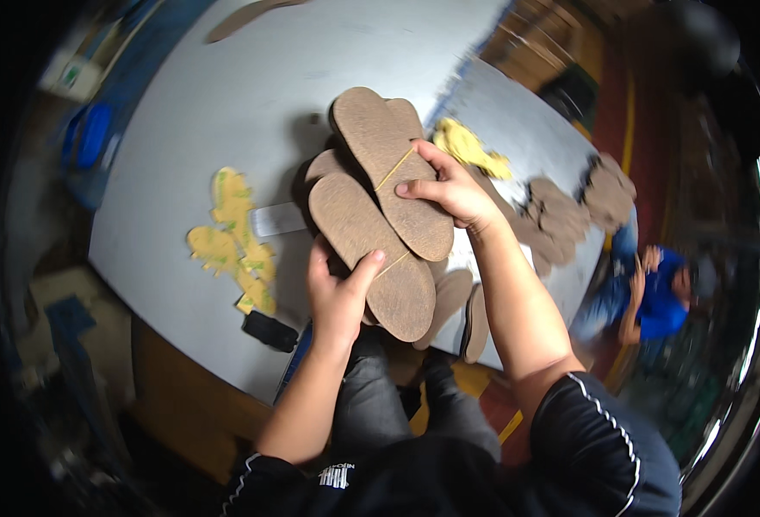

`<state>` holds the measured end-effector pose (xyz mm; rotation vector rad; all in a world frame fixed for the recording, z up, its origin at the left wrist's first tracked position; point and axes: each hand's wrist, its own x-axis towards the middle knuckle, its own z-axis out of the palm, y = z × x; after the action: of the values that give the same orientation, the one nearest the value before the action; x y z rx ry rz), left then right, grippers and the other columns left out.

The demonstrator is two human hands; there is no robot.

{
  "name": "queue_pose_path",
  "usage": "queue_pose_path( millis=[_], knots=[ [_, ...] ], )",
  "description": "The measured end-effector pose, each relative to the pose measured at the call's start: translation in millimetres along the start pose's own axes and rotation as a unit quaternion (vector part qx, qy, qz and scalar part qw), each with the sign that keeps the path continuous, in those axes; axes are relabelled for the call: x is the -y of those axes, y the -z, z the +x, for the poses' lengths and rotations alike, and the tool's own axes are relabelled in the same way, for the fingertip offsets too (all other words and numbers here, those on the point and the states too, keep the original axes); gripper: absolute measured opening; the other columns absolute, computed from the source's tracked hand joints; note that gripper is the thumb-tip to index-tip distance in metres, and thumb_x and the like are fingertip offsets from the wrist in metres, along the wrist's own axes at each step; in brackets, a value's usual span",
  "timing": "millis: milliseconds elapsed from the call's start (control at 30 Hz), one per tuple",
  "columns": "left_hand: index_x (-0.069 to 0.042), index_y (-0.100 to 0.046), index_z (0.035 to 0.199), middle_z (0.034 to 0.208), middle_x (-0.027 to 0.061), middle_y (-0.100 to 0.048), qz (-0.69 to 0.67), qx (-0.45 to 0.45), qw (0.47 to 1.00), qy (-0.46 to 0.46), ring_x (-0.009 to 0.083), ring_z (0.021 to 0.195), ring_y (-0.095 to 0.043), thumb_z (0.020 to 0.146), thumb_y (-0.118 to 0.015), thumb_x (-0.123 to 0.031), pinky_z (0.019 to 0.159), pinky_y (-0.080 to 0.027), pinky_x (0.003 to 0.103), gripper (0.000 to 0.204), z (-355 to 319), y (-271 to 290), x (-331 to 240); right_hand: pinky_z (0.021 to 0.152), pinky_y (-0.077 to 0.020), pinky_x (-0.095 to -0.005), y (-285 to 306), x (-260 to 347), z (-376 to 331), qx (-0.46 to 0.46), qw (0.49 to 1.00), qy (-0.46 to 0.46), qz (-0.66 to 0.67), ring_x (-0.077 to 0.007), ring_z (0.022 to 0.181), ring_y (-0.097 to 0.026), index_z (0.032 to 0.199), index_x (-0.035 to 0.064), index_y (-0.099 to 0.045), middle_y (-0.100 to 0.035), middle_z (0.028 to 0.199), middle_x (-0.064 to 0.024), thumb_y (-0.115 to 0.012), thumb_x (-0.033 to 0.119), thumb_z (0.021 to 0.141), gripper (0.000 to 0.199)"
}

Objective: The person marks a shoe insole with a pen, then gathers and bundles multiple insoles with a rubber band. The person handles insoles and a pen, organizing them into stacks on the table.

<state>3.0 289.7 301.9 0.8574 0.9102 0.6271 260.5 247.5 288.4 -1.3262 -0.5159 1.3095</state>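
Observation:
Two bundles of brown shoe insoles are held up over the grey table (pixel 164 164), each with a thin yellow band across its middle. My left hand (pixel 337 297) is closed on the nearer insole bundle (pixel 350 220), thumb on top by the band. The farther insole bundle (pixel 371 133) is gripped in my right hand (pixel 453 185), its thumb and forefinger beside the band. The bundles lie side by side, slanting, and touch or overlap at the middle. More brown insoles show behind their edges; how many each bundle has is hidden.
Yellow cut-out pieces (pixel 246 237) and a black object (pixel 269 331) lie at the left. To the right are a yellow cloth-like item (pixel 470 146) and brown insole piles (pixel 556 211). Loose insoles (pixel 449 306) lie by the near edge. A person in blue (pixel 662 293) is at far right.

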Motion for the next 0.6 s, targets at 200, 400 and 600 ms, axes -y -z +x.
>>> queue_pose_path(
  millis=[200,400,600],
  knots=[
    [0.005,-0.065,0.149,0.151,0.0203,-0.062,0.201,0.100,0.971,-0.081,0.0328,0.137,-0.066,0.090,-0.093,-0.009,0.122,-0.049,0.046,0.067,-73.6,-5.4,42.0,0.120,-0.0555,-0.0403,35.3,-84.4,-139.9,-0.120,0.981,0.029,0.151,-0.0239,0.143,-0.066,0.176,0.0032,-0.044,-0.068,0.156,-0.0131,-0.090,0.006,0.094,0.094],
    [0.005,-0.068,0.144,0.149,0.0189,-0.060,0.252,0.240,0.937,0.030,0.0310,0.135,-0.066,0.089,-0.093,-0.010,0.119,-0.051,0.044,0.062,-121.7,-28.0,119.1,0.125,-0.0523,-0.0453,60.2,-199.8,-285.2,-0.252,0.924,0.018,0.288,-0.0290,0.151,-0.061,0.182,0.0051,-0.034,-0.060,0.166,-0.0157,-0.084,0.004,0.096,0.099],
    [0.003,-0.056,0.160,0.155,0.0144,-0.067,0.133,0.340,0.903,0.228,0.0233,0.142,-0.065,0.098,-0.091,-0.004,0.123,-0.051,0.041,0.072,-164.0,-99.1,262.6,0.124,-0.0527,-0.0438,147.4,-289.5,-448.5,-0.413,0.866,0.024,0.281,-0.0279,0.145,-0.066,0.180,0.0063,-0.039,-0.066,0.160,-0.0140,-0.082,0.005,0.098,0.093]
  ],
)
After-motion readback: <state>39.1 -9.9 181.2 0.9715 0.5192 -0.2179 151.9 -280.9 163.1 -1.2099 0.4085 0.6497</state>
